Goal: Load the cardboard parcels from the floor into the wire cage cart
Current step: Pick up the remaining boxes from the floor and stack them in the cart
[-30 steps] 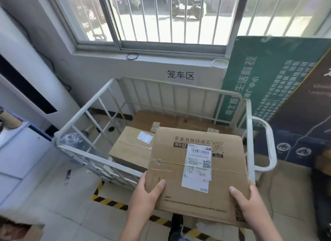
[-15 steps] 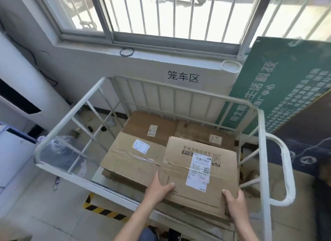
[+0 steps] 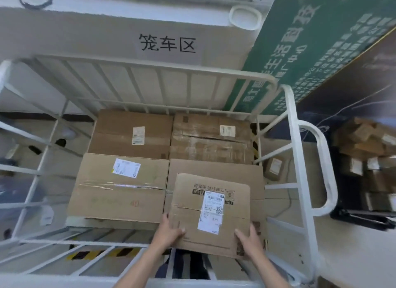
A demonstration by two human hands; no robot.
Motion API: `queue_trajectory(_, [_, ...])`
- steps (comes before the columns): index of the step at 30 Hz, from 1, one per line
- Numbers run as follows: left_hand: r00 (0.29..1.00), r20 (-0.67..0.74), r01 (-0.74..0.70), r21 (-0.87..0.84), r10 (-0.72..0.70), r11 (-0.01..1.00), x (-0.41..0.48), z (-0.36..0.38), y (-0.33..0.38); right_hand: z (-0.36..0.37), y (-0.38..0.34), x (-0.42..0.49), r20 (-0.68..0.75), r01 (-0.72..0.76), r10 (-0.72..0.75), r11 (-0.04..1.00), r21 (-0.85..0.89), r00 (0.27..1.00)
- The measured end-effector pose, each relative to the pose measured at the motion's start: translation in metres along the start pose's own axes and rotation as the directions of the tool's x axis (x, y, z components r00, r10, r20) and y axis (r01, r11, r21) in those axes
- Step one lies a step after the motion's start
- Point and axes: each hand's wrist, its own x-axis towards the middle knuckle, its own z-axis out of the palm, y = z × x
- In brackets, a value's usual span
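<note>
Just beyond the left hand (image 3: 169,231) lies a big taped box (image 3: 120,187), flat in the wire cage cart (image 3: 300,180). Between left and right hand (image 3: 249,241), both gripping its near corners, the labelled parcel (image 3: 212,212) has dropped from above the rim onto a box inside; release seems next

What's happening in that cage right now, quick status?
Left hand and right hand both grip the labelled parcel. It sits inside the wire cage cart, over a larger box. Nothing blocking.
</note>
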Motion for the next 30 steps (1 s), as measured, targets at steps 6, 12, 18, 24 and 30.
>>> queue_trajectory(6, [0.999, 0.037, 0.023, 0.049, -0.025, 0.999, 0.024, -0.001, -0.020, 0.014, 0.007, 0.016, -0.025, -0.050, 0.049, 0.998, -0.026, 0.998])
queue_trajectory(12, [1.000, 0.022, 0.016, 0.028, -0.016, 0.999, 0.021, 0.005, -0.016, 0.021, 0.005, 0.000, -0.164, -0.019, 0.012, 0.999, -0.041, 0.986])
queue_trajectory(18, [0.946, -0.149, -0.187, 0.478, 0.289, 0.858, -0.016, 0.037, 0.024, 0.001, -0.005, -0.038, -0.221, 0.113, -0.087, 0.988, 0.109, 0.971])
queue_trajectory(24, [0.842, 0.167, -0.496, 0.614, 0.513, 0.614, -0.087, 0.137, 0.080, -0.070, 0.041, -0.103, -0.266, 0.329, -0.260, 0.909, 0.258, 0.928])
queue_trajectory(30, [0.671, 0.435, -0.730, 0.532, 0.601, 0.429, -0.186, 0.290, 0.106, -0.159, 0.172, -0.165, -0.490, 0.351, -0.139, 0.858, 0.374, 0.861])
